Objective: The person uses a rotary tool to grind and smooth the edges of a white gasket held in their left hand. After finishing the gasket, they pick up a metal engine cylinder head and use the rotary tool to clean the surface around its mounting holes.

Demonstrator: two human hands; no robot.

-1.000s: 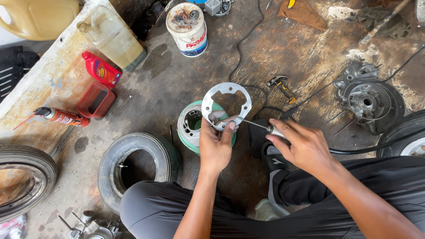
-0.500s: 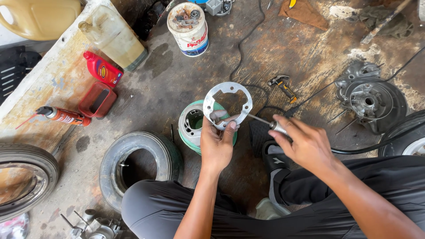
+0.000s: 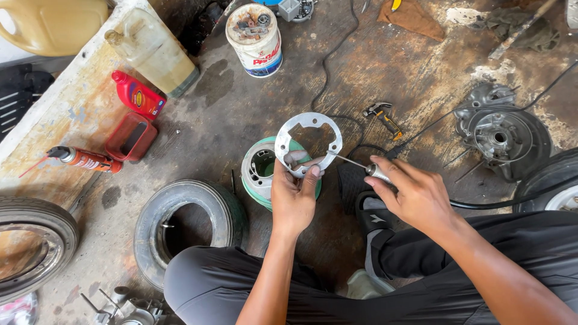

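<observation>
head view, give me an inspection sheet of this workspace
surface: stained, oily concrete floor; worn plank at left.
job's things: flat metal ring plate held over a green-rimmed wheel hub; thin pick tool with its tip at the plate's edge.
clutter: small tyre, paint can of bolts, red oil bottle, red tray, spray can, clear jug, hammer, hub assembly.
hands: left hand pinches the plate; right hand grips the tool.
cables: black cable snakes across the floor.
surroundings: tyres at both edges; rags at top right.
</observation>
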